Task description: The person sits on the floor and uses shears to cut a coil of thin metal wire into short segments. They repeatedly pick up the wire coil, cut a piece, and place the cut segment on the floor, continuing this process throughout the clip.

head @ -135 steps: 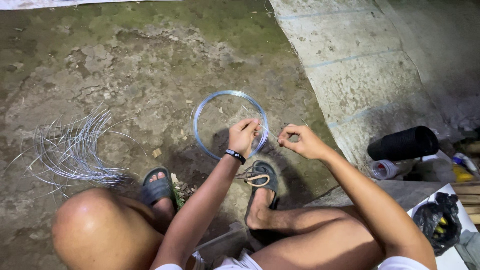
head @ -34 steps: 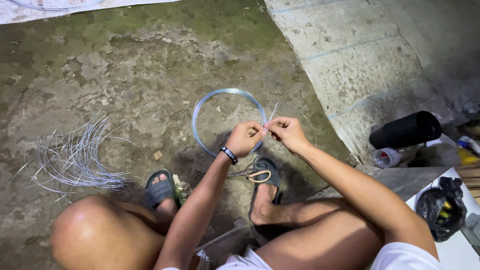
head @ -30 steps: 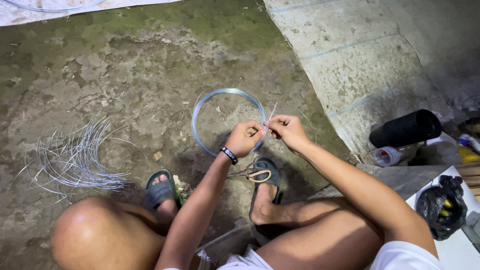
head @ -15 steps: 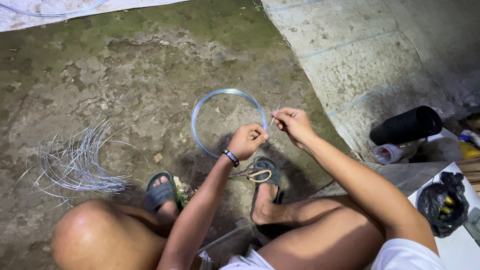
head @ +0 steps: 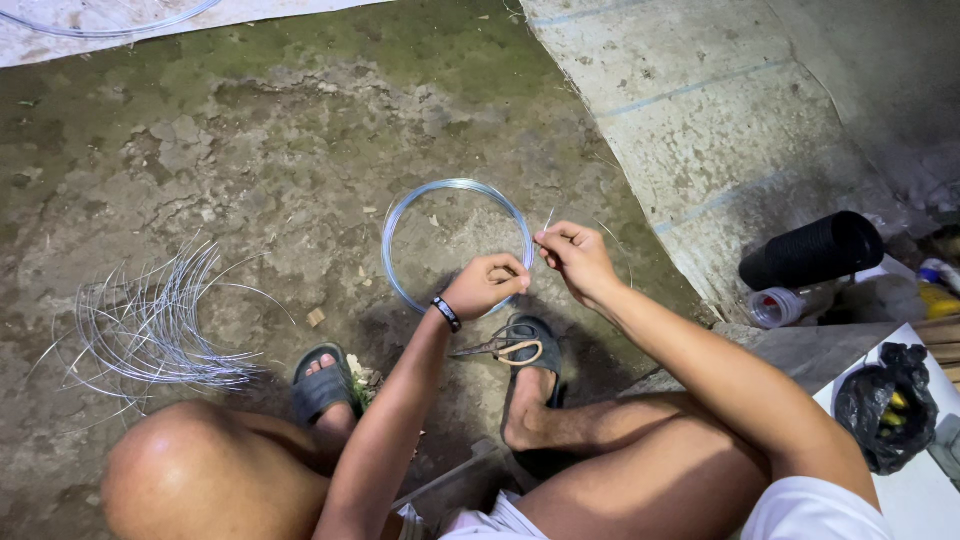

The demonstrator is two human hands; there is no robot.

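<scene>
From the head camera we count two hands at work over one coil of silver wire (head: 456,245) lying flat on the cracked concrete floor (head: 250,150). Our left hand (head: 487,285) is clenched on the near rim of the coil, a dark wristband (head: 446,313) on its wrist. Our right hand (head: 575,258) is just beside it, its grip pinching a loose wire end (head: 547,220) that sticks up above the fingers. The two hands are close, almost touching.

One pair of scissors (head: 503,349) rests on our right sandal (head: 532,333), just below the left hand; one more sandal (head: 320,382) is on the other foot. To the left lies one heap of cut wire pieces (head: 150,330), too many and too tangled to count, well apart from the coil. At the right we see one black ribbed roll (head: 812,250), one small clear jar with a red inside (head: 776,306) and one black plastic bag (head: 885,405).

Bare floor lies open beyond and left of the coil. On the right a raised concrete slab (head: 680,110) comes near the coil, and the top edge shows a pale sheet (head: 200,15).
</scene>
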